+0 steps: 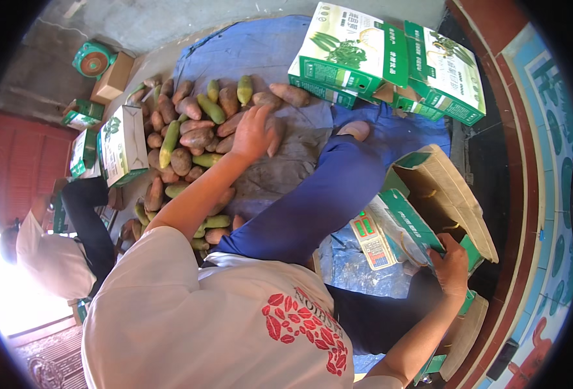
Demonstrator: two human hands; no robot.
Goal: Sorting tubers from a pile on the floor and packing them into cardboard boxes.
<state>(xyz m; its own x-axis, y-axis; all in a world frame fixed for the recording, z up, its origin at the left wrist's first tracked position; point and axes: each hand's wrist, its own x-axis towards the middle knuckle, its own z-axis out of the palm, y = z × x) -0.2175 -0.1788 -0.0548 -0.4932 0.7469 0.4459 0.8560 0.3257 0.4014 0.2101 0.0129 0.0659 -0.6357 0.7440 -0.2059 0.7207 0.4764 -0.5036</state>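
Note:
A pile of plump oblong vegetables, some reddish brown (198, 137) and some green and cucumber-like (170, 142), covers the floor sheet. My left hand (253, 136) reaches to the pile's right edge, its fingers curled over a brown oblong vegetable (275, 135); the fingertips are partly hidden. At my right, my right hand (452, 266) grips the edge of an open green-and-brown carton (452, 194). This carton is tilted, its brown inside facing up. A scale with a lit green display (372, 240) sits beside it, partly covered by the carton.
Printed green-and-white cartons (345, 48) stand at the far right, another carton (123, 142) at the pile's left. My blue-trousered leg (306, 194) stretches between pile and scale. A blue sheet (234, 52) lies underneath. Another person (56, 253) sits at the left; a green fan-like object (94, 60) stands behind.

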